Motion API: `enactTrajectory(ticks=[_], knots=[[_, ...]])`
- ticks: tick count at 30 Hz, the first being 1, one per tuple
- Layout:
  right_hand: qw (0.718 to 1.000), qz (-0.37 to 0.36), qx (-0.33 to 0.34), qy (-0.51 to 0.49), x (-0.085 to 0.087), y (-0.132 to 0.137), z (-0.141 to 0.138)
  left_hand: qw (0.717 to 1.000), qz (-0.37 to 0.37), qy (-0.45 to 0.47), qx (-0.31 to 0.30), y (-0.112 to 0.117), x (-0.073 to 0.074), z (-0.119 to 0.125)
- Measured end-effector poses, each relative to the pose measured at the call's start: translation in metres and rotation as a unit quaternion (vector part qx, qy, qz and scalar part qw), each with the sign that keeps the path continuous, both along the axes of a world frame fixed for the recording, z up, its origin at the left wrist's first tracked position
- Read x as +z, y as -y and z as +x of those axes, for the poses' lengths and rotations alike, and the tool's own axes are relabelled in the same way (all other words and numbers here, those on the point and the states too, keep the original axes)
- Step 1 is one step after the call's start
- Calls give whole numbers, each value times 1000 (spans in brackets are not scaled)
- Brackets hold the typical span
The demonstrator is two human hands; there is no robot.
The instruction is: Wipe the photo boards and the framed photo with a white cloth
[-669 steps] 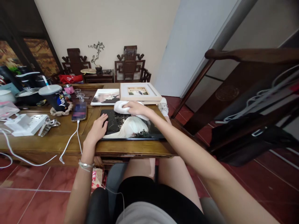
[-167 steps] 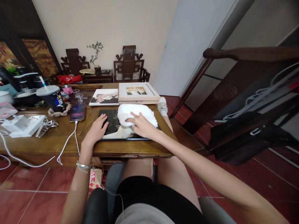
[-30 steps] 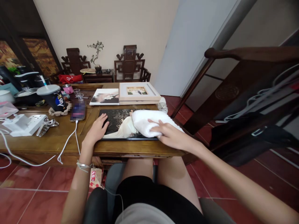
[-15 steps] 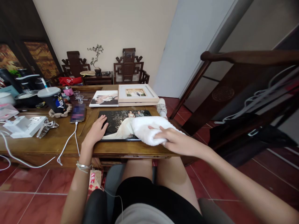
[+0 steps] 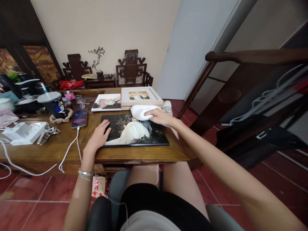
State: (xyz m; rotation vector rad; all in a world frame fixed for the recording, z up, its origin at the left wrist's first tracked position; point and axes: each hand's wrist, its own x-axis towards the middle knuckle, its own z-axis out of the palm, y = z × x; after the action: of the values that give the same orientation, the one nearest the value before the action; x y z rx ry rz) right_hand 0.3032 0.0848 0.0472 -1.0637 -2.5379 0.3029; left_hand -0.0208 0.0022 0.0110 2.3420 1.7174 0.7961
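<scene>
A dark glossy photo panel [image 5: 134,133] lies flat near the front edge of the wooden table [image 5: 48,146]. My left hand [image 5: 99,136] rests open on the panel's left edge, fingers spread flat. Over the panel's far right corner, my right hand [image 5: 160,117] grips a bunched white cloth [image 5: 141,111]. The cloth touches the panel's far edge, just in front of a cream framed photo [image 5: 139,96].
An unframed photo print [image 5: 107,101] lies left of the cream frame. A phone [image 5: 79,117] on a white cable, a lidded cup [image 5: 53,102], a white power strip [image 5: 26,131] and small cups fill the table's left. A dark wooden chair [image 5: 252,93] stands at right.
My right hand carried the cloth from the panel's near right corner up to its far right corner, bunching it smaller. The left hand stayed put on the panel.
</scene>
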Motion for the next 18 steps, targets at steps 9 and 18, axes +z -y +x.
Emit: enactTrajectory(ticks=[9,18], knots=[[1000,22,13,11,-4,62,5,1000,3,3,-4,-3,-4,-2],[996,-81,23,41,13,155,24,1000,-2,1,-2,-1,-3,0]])
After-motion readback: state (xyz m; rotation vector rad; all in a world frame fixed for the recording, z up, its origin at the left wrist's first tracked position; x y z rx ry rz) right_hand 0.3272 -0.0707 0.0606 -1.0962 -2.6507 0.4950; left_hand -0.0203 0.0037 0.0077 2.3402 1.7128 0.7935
